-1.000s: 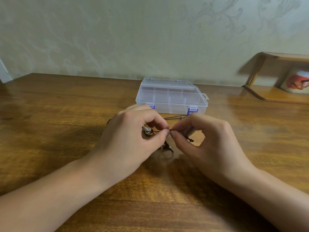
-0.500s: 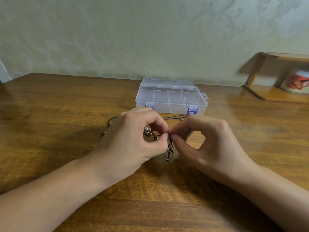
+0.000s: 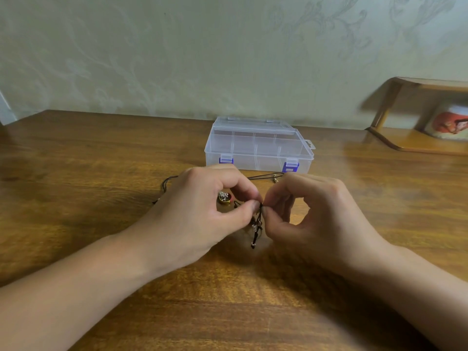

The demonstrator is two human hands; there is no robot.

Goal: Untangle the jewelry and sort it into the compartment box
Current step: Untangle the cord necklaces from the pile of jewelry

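**At desk centre, two hands pinch one tangled black cord**

Above the middle of the brown wooden desk (image 3: pixel 76 153), the left hand (image 3: pixel 202 211) and the right hand (image 3: pixel 311 219) meet fingertip to fingertip. Each has thumb and forefinger closed tight on the same thin black jewelry cord (image 3: pixel 258 219), the other fingers curled loosely behind. From the pinch point a short bunch of cord ends hangs down between the hands, with a small silver-coloured fitting (image 3: pixel 254 227) partway along it and a knotted tip at the bottom, close to the desk surface.

Just behind the left hand's fingers lies a small round gold-toned pendant with a silvery top and a red spot (image 3: pixel 224 198), resting on the desk. More black cord shows beyond the hands: a loop to the left of the left hand and a strand running right toward a small gold clasp (image 3: pixel 274 179).

Farther back, near the wall, stands a clear plastic compartment box with blue latches (image 3: pixel 258 145), its lid closed. At the far right sits a low wooden shelf (image 3: pixel 415 140) with a white and orange-red object (image 3: pixel 448 122) under it, too blurred to identify.
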